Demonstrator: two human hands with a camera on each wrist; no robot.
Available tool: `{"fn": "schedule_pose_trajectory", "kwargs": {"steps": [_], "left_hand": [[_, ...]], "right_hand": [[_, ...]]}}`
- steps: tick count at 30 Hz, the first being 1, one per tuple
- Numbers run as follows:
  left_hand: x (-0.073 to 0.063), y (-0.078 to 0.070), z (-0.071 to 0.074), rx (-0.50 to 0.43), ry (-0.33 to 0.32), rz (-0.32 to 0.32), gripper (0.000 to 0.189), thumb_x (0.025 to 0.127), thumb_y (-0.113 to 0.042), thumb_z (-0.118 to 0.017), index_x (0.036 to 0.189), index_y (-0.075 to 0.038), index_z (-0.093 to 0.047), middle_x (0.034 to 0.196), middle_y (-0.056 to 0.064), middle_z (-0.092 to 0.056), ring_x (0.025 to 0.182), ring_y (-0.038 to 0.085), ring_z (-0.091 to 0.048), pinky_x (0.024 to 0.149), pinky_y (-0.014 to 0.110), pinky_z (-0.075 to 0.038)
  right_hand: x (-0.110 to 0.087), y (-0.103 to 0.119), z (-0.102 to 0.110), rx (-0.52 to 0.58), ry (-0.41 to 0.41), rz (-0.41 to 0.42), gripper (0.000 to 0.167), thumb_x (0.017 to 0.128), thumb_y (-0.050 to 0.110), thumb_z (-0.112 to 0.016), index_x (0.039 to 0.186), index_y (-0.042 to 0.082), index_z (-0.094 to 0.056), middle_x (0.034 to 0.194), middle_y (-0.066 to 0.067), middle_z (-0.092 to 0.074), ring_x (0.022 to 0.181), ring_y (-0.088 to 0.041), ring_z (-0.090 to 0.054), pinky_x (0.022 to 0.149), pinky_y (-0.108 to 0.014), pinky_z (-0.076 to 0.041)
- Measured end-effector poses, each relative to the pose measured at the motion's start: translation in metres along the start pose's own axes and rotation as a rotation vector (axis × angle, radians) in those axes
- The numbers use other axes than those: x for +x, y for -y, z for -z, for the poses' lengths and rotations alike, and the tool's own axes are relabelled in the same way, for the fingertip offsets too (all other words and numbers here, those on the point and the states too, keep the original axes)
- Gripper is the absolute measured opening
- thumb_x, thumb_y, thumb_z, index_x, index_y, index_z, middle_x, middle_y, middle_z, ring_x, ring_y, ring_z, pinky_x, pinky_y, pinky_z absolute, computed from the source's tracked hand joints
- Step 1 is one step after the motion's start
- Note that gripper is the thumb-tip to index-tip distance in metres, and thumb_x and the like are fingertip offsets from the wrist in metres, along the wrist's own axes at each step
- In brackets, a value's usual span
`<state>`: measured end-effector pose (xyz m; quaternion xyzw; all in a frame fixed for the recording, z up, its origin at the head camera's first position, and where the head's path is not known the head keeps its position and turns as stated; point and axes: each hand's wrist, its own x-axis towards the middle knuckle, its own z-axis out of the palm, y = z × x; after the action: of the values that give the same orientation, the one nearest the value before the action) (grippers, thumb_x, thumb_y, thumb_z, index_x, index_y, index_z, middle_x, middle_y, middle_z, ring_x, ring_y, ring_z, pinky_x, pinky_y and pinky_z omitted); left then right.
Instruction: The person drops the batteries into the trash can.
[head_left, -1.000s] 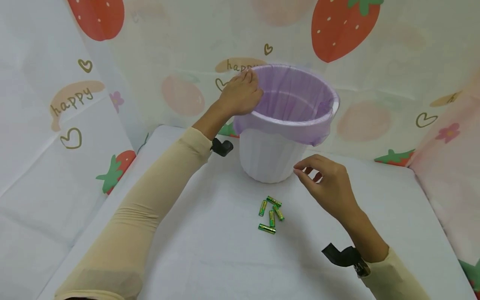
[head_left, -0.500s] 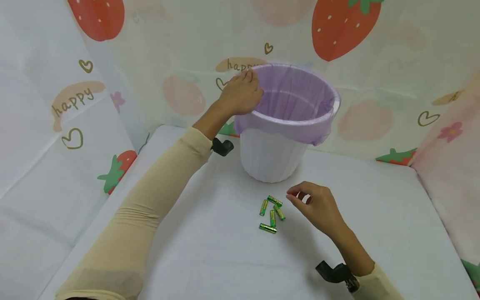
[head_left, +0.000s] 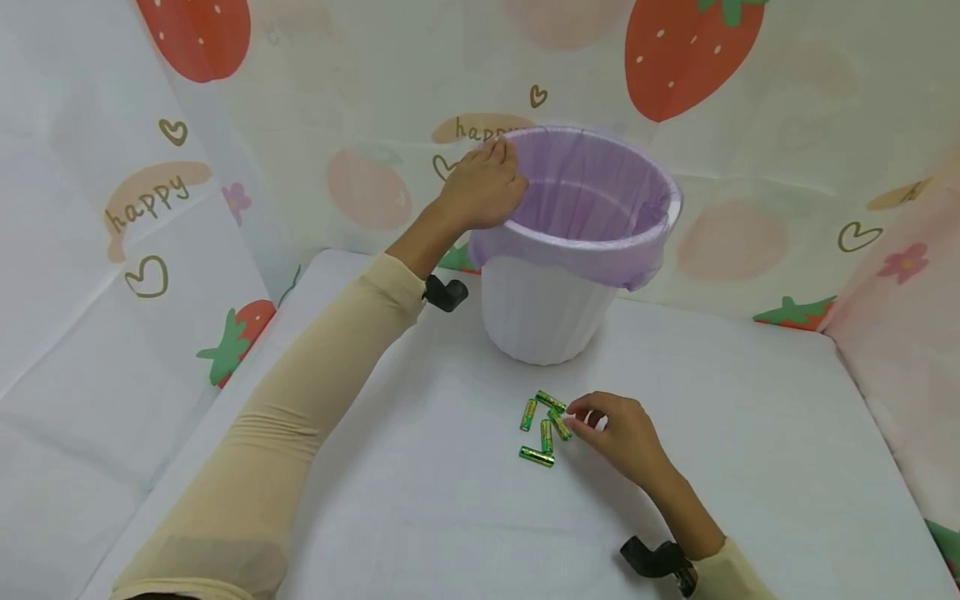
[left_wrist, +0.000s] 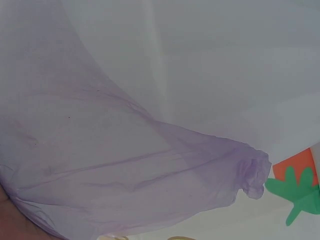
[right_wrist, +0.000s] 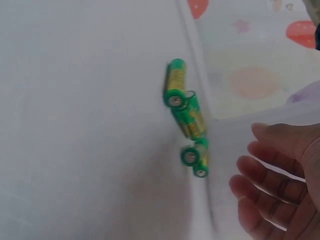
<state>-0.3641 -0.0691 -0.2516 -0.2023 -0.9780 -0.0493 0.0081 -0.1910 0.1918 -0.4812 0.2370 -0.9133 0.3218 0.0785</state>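
My left hand [head_left: 486, 185] grips the left rim of a white trash can [head_left: 543, 312], with its fingers over the edge. A thin purple trash bag [head_left: 592, 265] lines the can and folds down outside the rim; its bunched end [left_wrist: 252, 172] fills part of the left wrist view. Several green and gold batteries lie loosely grouped in front of the can, among them a crosswise one [head_left: 536, 456] nearest me. Just right of the group, my right hand [head_left: 617, 435] has its fingertips beside the slanted battery [head_left: 559, 425]. In the right wrist view a gap separates its thumb and fingers, with nothing between.
The can and batteries stand on a white-covered table [head_left: 420, 500]. Behind and at both sides hang curtains [head_left: 300, 100] printed with strawberries, hearts and "happy". Black camera mounts [head_left: 446, 294] sit at both wrists.
My right hand has come down from beside the can's base, toward me and slightly left, to the batteries. The left hand, can and batteries keep their places.
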Motion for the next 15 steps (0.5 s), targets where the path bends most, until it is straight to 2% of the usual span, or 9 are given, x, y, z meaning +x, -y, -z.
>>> {"fn": "schedule_pose_trajectory", "kwargs": {"steps": [7, 15], "left_hand": [[0.001, 0.001, -0.001, 0.012, 0.000, -0.007, 0.066, 0.107, -0.032, -0.011, 0.158, 0.009, -0.005, 0.168, 0.023, -0.003, 0.156, 0.033, 0.001, 0.126, 0.043, -0.001], [0.003, 0.002, -0.003, 0.003, -0.008, -0.002, 0.066, 0.107, -0.032, -0.011, 0.159, 0.009, -0.005, 0.168, 0.023, -0.004, 0.156, 0.033, 0.000, 0.126, 0.043, -0.001]], "right_hand": [[-0.004, -0.010, -0.017, -0.030, 0.036, -0.079, 0.017, 0.084, 0.019, -0.085, 0.097, 0.011, -0.076, 0.079, 0.008, -0.066, 0.069, -0.006, -0.057, 0.055, -0.023, -0.045], [-0.004, -0.012, -0.024, -0.050, 0.065, -0.139, 0.021, 0.083, 0.018, -0.086, 0.098, 0.010, -0.076, 0.078, 0.007, -0.063, 0.066, -0.006, -0.054, 0.054, -0.023, -0.044]]}}
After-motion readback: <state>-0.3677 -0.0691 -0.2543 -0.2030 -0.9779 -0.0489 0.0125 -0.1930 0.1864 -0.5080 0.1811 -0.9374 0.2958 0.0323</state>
